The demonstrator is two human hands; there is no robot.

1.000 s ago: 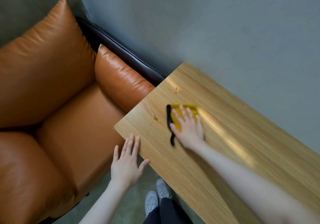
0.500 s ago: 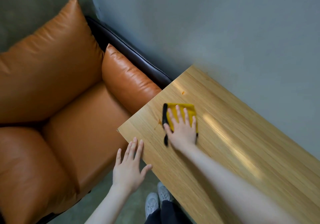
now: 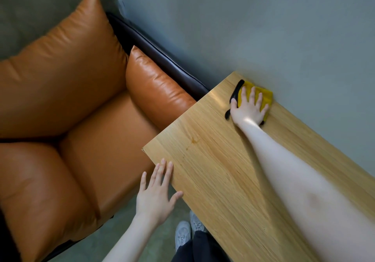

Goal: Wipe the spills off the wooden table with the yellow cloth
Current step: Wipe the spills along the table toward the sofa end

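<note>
The yellow cloth with a black edge lies flat at the far corner of the wooden table, close to the grey wall. My right hand presses down on it with fingers spread. A faint orange smear marks the wood near the table's left edge. My left hand is open, fingers apart, its fingertips and thumb resting at the table's near-left edge.
An orange leather sofa with cushions fills the left side, its armrest cushion touching the table's left edge. A grey wall runs along the table's far side. My shoes stand on the greenish floor below.
My right hand has slid the cloth away from the table's middle to the far corner by the wall. The small orange spot near that corner is no longer visible. The left hand stays at the edge.
</note>
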